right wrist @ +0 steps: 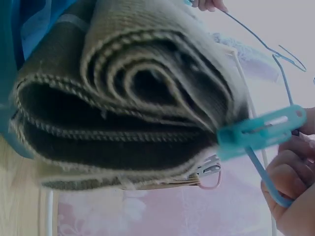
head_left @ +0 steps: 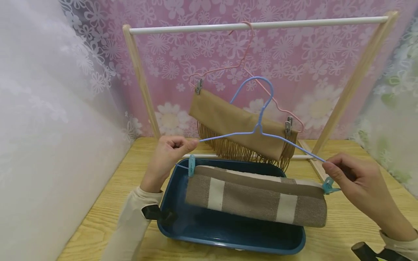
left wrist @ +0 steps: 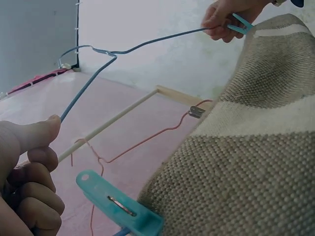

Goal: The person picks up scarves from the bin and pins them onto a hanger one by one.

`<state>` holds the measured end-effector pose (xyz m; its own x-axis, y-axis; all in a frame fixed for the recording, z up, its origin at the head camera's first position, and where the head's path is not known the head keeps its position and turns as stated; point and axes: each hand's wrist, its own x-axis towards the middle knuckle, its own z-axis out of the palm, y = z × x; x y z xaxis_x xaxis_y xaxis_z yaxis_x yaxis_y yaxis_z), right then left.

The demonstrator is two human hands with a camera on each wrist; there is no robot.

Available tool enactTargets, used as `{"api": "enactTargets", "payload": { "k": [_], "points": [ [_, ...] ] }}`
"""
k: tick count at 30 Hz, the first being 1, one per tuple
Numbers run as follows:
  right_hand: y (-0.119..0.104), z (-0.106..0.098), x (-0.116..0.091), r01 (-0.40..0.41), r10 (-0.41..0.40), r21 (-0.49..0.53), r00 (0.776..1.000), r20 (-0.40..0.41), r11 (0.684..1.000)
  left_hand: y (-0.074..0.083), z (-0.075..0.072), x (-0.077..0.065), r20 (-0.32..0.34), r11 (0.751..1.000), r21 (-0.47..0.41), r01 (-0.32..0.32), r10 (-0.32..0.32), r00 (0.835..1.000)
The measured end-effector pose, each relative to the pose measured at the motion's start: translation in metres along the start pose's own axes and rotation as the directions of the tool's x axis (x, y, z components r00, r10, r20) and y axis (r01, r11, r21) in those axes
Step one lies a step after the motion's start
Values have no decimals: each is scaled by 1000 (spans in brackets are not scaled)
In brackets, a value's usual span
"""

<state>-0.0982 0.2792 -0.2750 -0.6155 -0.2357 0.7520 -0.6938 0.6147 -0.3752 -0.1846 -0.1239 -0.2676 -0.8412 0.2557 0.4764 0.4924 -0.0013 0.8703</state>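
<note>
A blue wire hanger (head_left: 259,127) is held up by both hands. Pinched between thumb and fingers, its left arm meets my left hand (head_left: 171,154); my right hand (head_left: 360,179) grips the right end. From the hanger hangs a folded brown scarf with cream stripes (head_left: 253,197), over a dark blue basin (head_left: 196,224). One teal clothespin (head_left: 191,166) fastens the scarf's left end and another teal clothespin (head_left: 330,185) the right end, close to my right fingers. The right wrist view shows the scarf's folded layers (right wrist: 152,88) from the end.
Behind stands a wooden rack with a white rail (head_left: 196,28). A pink hanger (head_left: 243,63) hooks over that rail, with a tan fringed scarf (head_left: 235,119) fixed by metal clips (head_left: 287,128). Below is a wood-grain table (head_left: 107,210); a pale wall (head_left: 49,127) rises at left.
</note>
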Motion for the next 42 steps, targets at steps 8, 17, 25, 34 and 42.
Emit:
{"api": "enactTargets", "payload": {
  "k": [8,17,25,34,42],
  "points": [
    [2,-6,-14,-180,187,65,976,-113,981,-13,8,-1,171,998,47,37,-44,984],
    [9,-7,-23,-152,172,127,970,-171,980,-32,10,3,307,999,-31,-7,16,952],
    [18,-2,-41,-206,229,139,956,-181,969,-39,18,-2,332,1000,-20,-8,15,943],
    [21,-7,-41,-113,179,294,961,-208,949,-31,12,-9,382,1000,-2,-1,2,924],
    [14,-20,-42,-316,317,43,918,-239,948,-32,0,-15,210,990,144,3,-34,977]
  ]
}}
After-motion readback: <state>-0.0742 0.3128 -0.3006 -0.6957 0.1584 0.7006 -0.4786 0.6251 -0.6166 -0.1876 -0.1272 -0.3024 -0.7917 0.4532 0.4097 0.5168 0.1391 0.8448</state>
